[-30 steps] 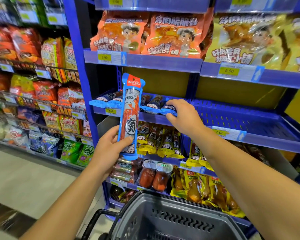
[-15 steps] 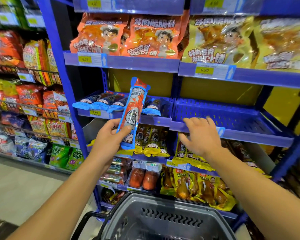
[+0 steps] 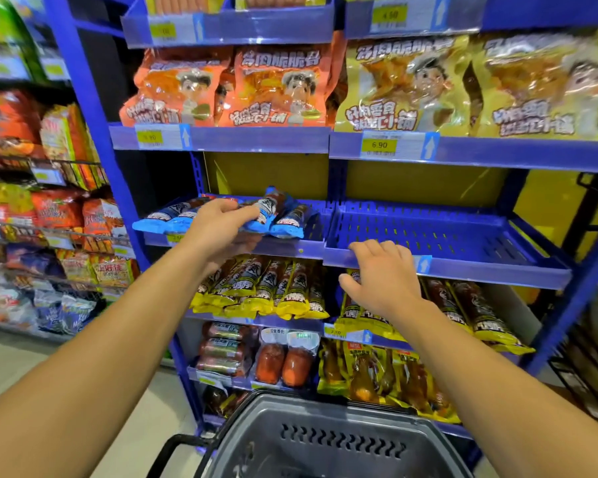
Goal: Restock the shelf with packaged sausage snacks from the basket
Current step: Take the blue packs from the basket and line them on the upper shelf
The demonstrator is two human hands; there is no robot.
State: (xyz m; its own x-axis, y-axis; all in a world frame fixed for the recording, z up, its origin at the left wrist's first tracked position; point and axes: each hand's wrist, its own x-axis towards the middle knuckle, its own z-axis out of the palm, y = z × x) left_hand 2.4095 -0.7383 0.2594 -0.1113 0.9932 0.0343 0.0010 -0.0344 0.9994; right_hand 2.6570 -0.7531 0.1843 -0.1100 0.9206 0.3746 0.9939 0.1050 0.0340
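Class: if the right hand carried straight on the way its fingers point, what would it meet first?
Probably the front lip of the bare blue tray: the right hand hovers before it, fingers pointing up and forward. Depth is unclear.

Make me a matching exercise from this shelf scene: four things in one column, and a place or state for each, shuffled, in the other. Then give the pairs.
Things
1. blue-wrapped sausage packs
2. yellow-wrapped sausage packs
3. right-hand blue tray
4. grey basket

Places or states
A. at the bottom of the view, below both arms
B. on the tray that the left hand reaches into
C. bare, with the right hand in front of its front edge
D. one shelf lower, under the blue-wrapped ones

Pairs: 1-B, 2-D, 3-C, 4-A
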